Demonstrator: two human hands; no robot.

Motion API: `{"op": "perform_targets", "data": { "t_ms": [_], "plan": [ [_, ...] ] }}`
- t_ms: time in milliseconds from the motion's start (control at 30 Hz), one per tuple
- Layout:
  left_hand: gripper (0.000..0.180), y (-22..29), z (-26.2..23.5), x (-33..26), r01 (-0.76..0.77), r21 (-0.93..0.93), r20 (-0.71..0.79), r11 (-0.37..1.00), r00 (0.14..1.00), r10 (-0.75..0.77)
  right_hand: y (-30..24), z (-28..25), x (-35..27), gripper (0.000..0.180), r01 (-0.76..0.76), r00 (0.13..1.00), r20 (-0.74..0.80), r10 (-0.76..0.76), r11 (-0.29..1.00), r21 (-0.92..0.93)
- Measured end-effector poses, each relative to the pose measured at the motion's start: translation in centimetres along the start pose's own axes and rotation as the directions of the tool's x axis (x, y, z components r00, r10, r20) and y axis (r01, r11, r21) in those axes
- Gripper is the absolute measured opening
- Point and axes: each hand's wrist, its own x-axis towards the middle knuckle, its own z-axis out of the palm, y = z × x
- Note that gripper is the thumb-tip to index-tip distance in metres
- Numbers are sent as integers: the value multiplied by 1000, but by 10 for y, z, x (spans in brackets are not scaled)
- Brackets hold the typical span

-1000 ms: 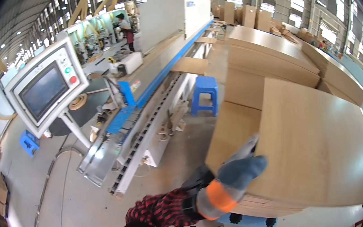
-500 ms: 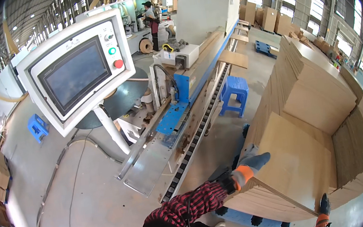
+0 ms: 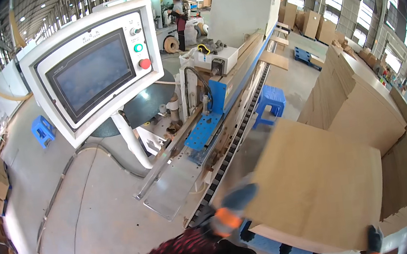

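1. Handling the wood-toned board (image 3: 315,169) at four o'clock seems the step in hand; it lies above a pile (image 3: 278,233) on a blue base (image 3: 267,244);
2. Our left hand (image 3: 234,206) meets the board's left edge near eight o'clock, fingers together and blurred; our right hand (image 3: 374,239) is at its near right corner, five o'clock; how firmly either closes, we cannot tell;
3. Any move, we judge, calls for even support at both edges;
4. Taller stacks (image 3: 365,117) crowd it from one to three o'clock; the black-toothed track (image 3: 227,161) runs past its left edge; floor (image 3: 106,200) shows toward our eight o'clock.
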Motion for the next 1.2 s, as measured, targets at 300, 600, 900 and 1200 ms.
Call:
{"op": "perform_targets", "data": {
  "t_ms": [300,600,900,1200],
  "plan": [
    [21,-73,-143,-172,254,323,-160,912,964,-213,-99,181,6,24,-424,905,255,339,746,513],
    [23,-71,-193,-129,290,936,-282,202,957,-66,-95,342,-40,16,-561,828,348,440,667,491],
    [15,-24,-245,-149,545,836,-544,63,812,209,-23,424,-78,36,-634,771,299,562,637,439],
    [47,-91,-118,-79,70,809,86,584,968,-234,-34,465,-10,26,-570,812,293,504,582,580]
  ]
}}
